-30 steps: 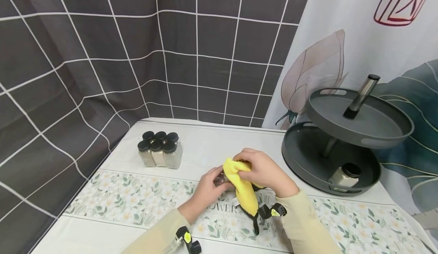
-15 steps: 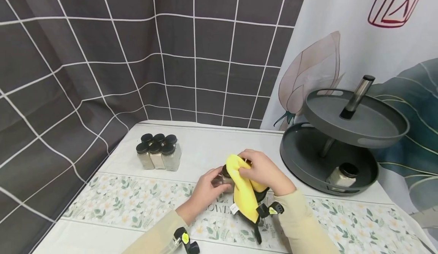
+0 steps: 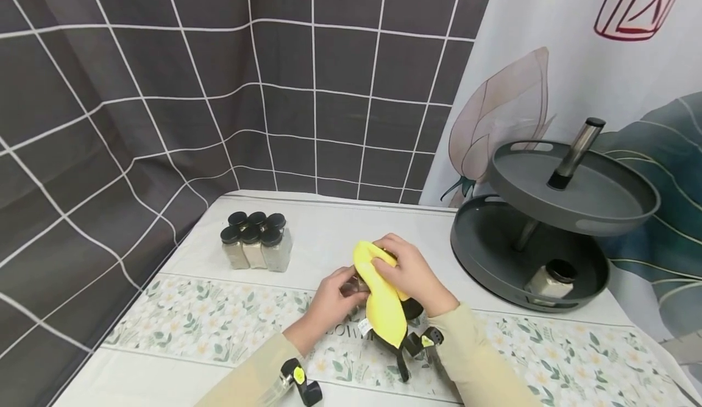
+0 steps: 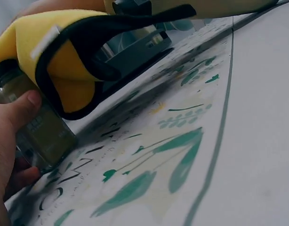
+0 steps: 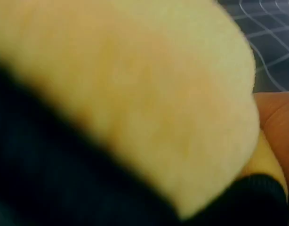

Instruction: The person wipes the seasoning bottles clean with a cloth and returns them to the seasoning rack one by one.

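Observation:
In the head view my left hand [image 3: 329, 303] grips a small glass jar, mostly covered by the cloth there. The left wrist view shows that jar [image 4: 48, 136] tilted close over the table, thumb across its front and fingers behind. My right hand [image 3: 411, 273] pinches a yellow cloth [image 3: 386, 312] with black edging over the jar's top. Folds of the cloth [image 4: 27, 40] hang beside the jar's dark lid in the left wrist view, and its black strap trails loose. Blurred yellow cloth [image 5: 149, 94] fills most of the right wrist view.
Several black-lidded jars [image 3: 255, 242] stand grouped at the back left of the table. To the right is a two-tier grey round tray [image 3: 576, 212], with one pale-filled jar [image 3: 553, 279] on its lower tier. A flower-printed strip [image 3: 219, 322] crosses the white table cover.
The cloth first shifts right, baring the jar's lid, then comes back left over it with my right hand. The left hand stays in nearly the same place, gripping the jar.

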Motion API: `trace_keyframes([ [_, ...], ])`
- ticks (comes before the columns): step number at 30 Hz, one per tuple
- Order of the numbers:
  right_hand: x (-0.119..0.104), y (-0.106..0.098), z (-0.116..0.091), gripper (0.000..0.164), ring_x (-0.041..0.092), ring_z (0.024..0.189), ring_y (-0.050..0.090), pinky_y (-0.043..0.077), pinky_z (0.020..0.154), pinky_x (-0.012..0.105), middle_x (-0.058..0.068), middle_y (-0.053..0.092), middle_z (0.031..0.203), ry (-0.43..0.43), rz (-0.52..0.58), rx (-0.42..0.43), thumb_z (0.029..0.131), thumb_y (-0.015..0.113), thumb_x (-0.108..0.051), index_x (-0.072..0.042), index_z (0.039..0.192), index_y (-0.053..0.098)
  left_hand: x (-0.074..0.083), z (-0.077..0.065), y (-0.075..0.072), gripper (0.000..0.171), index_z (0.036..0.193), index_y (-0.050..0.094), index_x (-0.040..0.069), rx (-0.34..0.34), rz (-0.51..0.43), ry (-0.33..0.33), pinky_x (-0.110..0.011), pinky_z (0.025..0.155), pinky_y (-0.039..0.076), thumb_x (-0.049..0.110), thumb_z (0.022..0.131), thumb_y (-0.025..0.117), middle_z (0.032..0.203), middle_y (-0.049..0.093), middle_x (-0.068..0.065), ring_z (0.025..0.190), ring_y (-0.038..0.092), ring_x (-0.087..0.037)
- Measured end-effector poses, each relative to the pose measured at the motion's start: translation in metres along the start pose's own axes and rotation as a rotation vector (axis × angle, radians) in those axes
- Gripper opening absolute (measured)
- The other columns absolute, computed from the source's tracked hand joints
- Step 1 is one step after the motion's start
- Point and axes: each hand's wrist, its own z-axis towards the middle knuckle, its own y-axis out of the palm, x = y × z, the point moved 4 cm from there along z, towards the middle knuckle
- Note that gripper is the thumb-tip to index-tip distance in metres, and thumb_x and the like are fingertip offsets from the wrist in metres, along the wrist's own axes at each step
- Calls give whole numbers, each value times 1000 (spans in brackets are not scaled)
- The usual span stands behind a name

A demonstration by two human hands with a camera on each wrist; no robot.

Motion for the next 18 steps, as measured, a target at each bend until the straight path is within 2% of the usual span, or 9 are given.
trace_keyframes([
  [4,21,0,-4,21,11,79,56,51,67,27,-8,57,99,60,174,-5,89,61,-25,-20,109,63,-3,2,0,57,130,51,19,30,23,29,-20,76,51,38,79,69,100,56,6,86,58,-8],
  [8,39,7,-11,24,16,82,56,52,68,28,-1,58,102,109,279,21,88,61,-24,-16,111,62,-6,2,0,56,129,52,23,51,0,26,-20,76,51,38,78,70,98,54,7,86,58,-9],
  [12,53,21,-16,27,18,77,59,54,65,29,8,59,100,236,384,53,89,60,-16,-8,115,59,-8,3,-1,57,129,52,21,70,-32,11,-21,78,51,36,77,71,100,55,5,88,59,-11],
  [15,60,32,-19,27,17,72,59,53,63,28,10,60,94,359,383,35,90,60,-14,-4,115,57,-10,4,-2,59,129,52,19,86,-45,-12,-21,79,51,36,76,72,102,56,5,90,59,-11],
  [18,62,39,-20,21,16,68,55,49,62,27,6,59,84,446,223,-15,87,62,-17,-5,104,60,-11,5,-3,61,129,53,19,100,-41,-33,-21,80,50,37,75,73,103,56,5,91,58,-10],
])
